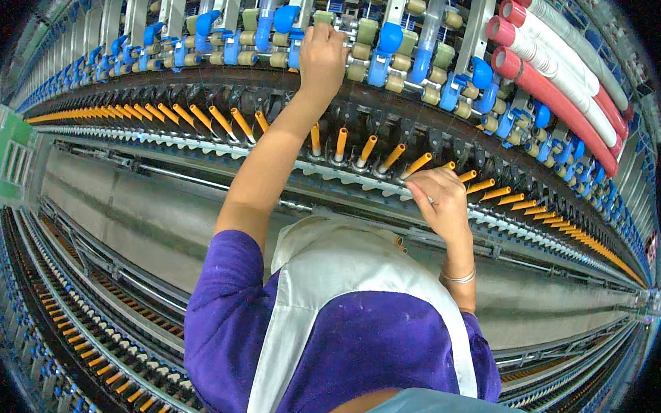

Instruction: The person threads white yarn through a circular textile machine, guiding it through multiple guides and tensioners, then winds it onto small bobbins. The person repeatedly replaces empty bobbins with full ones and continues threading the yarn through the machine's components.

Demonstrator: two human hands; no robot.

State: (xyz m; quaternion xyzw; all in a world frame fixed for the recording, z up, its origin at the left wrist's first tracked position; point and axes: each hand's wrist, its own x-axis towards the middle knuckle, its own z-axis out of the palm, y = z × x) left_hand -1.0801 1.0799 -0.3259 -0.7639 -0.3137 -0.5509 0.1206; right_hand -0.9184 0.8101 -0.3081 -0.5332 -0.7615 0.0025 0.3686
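A person in a purple shirt (383, 346) had both hands at a long textile machine.
The left hand (324, 56) bent its fingers over the beige rollers (357, 72) beyond the far edge of a dark beam (384, 97); its fingertips were hidden, so whether it gripped anything could not be told. Nearer the body, the right hand (441, 199), loosely curled, hung over the front edge of a silver rail (321, 169), close to a row of orange tubes (369, 150); its hold was likewise unclear.

purple short-sleeved top (383, 346) | pale-grey apron (333, 259) | slim silvery bangle (458, 278)
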